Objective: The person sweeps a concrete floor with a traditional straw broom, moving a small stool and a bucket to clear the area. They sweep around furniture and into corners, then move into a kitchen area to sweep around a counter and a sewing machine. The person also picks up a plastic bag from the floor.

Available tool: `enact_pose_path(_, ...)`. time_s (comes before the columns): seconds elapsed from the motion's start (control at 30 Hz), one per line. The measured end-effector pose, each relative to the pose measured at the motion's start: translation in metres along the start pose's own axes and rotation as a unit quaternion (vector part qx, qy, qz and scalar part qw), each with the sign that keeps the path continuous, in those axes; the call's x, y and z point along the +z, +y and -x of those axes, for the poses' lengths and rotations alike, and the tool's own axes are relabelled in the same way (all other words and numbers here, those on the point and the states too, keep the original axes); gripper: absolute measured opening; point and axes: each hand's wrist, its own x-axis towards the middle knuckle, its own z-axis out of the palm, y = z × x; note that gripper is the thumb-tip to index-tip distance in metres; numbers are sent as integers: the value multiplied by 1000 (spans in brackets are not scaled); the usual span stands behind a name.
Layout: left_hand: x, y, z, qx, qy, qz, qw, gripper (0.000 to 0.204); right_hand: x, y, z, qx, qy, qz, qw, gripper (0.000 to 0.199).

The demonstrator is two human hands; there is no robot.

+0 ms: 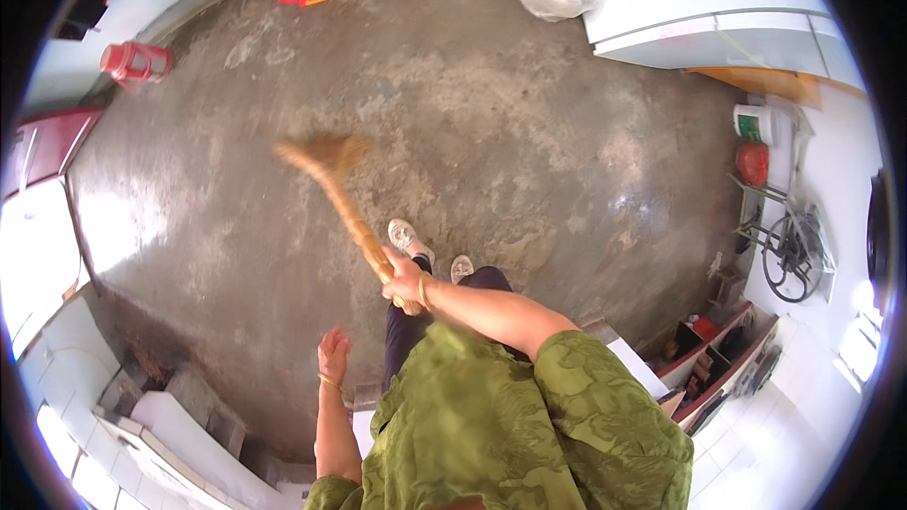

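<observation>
Broom (333,179) handle is gripped in my right hand (403,281), bristles over the concrete floor (529,151); my left hand (333,354) hangs open, empty.

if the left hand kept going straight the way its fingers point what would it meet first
The left hand is open, fingers pointing up-frame over the bare concrete floor. The way looks free; depth is unclear.

Straw-yellow broom (333,179), mottled grey-brown floor (529,132), red stool (135,63), green patterned garment (510,425)
</observation>
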Motion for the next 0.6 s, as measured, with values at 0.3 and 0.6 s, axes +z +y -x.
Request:
enact_pose_path(0.3, 8, 88, -41, 51, -8, -84, 995, 29, -147, -79, 39, -43, 63, -2, 997, 88)
enact_pose_path(0.6, 53, 145, -69, -31, 49, -2, 998, 29, -335, -108, 56, 21, 391, -220, 893, 66)
